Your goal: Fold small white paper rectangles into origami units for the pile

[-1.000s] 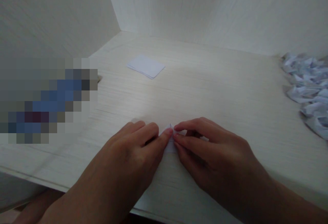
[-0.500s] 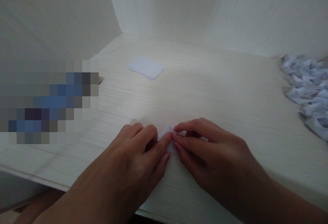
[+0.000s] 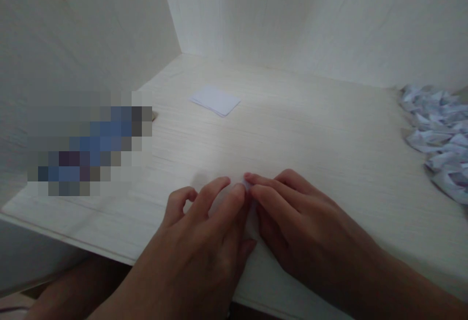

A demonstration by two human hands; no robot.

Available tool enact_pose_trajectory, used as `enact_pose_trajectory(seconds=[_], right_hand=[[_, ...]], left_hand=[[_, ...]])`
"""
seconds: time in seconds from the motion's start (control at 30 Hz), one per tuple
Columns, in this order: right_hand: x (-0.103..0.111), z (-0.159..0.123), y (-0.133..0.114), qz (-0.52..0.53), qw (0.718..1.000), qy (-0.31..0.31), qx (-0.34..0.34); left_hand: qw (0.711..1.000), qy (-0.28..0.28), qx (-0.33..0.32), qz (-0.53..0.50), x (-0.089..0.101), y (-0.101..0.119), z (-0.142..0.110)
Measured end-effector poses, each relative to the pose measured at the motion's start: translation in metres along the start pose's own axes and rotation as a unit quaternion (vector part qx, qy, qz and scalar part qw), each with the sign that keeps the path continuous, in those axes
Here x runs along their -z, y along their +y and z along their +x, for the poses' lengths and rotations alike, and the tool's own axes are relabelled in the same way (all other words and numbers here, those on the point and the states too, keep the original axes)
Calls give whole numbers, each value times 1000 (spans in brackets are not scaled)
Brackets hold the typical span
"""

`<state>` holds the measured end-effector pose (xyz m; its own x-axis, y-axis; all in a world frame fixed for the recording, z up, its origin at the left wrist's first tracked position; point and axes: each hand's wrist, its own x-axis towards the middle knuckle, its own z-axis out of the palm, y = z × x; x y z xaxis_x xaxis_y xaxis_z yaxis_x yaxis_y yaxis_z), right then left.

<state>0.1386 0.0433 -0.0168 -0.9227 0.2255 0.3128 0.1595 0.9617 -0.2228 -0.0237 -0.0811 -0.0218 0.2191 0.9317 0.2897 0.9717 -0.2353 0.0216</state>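
Both of my hands rest close together on the pale wooden desk [image 3: 329,144], near its front edge. My left hand [image 3: 204,232] and my right hand [image 3: 292,217] press their fingertips together on a small folded white paper piece [image 3: 247,184]. Only a tiny corner of that paper shows between the fingers; the rest is hidden under them. The fingers of both hands are curled and pinched onto it.
A small stack of white rectangular paper slips [image 3: 215,99] lies farther back on the desk. A heap of several folded white paper pieces [image 3: 438,134] sits at the right edge. Pale walls close off the left and back. A pixelated blur [image 3: 91,144] covers the left.
My hands have closed in over the paper piece, so less of it shows now. The left hand's fingers have moved forward and right. The view has shifted slightly.
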Motion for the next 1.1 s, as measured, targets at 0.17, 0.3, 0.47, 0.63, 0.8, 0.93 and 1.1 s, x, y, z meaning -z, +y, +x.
enact_pose_trajectory(seconds=[0.17,0.3,0.47,0.63,0.8,0.93,1.1], right_hand=[[4,-1,-4,-102,994,-22,34],[6,-2,-7,-163,985,-35,49],[8,-12,-15,-195,979,-47,41],[17,-29,-30,-221,973,-59,19],[19,-33,-38,-217,973,-79,-17],[20,-30,-39,-229,970,-81,-20],[26,-22,-38,-225,967,-118,-5]], left_hand=[[999,-29,25,0,4,6,1],[998,-29,47,-35,7,8,4],[996,-36,62,-43,10,9,3],[998,-30,51,-30,9,8,-2],[998,-14,43,-39,-3,3,-5],[998,-16,-2,-60,-11,-2,-3],[999,-22,17,-47,-11,-3,-2]])
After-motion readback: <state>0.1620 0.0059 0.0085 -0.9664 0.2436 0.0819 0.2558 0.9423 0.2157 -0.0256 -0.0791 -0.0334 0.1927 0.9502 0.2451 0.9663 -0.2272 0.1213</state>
